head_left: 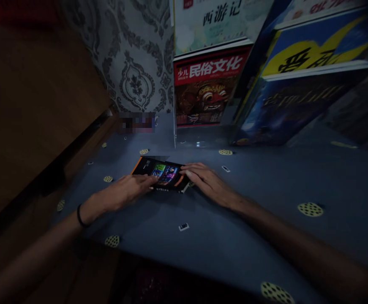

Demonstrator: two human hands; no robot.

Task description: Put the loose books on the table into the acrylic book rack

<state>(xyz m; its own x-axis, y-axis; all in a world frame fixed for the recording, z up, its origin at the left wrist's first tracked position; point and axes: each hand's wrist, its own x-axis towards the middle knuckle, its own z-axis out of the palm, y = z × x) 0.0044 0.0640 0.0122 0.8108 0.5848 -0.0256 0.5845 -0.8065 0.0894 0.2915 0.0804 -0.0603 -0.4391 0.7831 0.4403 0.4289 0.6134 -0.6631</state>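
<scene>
A small, thick book point(164, 171) with a black cover, bright colour pictures and an orange strip at its left end lies on the patterned blue tablecloth point(222, 236). My left hand point(129, 190), a dark band round its wrist, rests over the book's near left part with fingers stretched out across the cover. From the other side, my right hand point(207, 181) touches the right end, its fingers extended over the top of the cover. The undersides of both hands are hidden.
Behind the book stands a clear rack point(175, 137) holding several upright books, among them a red-topped one point(211, 86) and a dark blue one point(291, 105). A blurred-out item point(137, 122) lies by the wallpapered wall point(136, 80). Brown wooden furniture point(38, 105) borders the left.
</scene>
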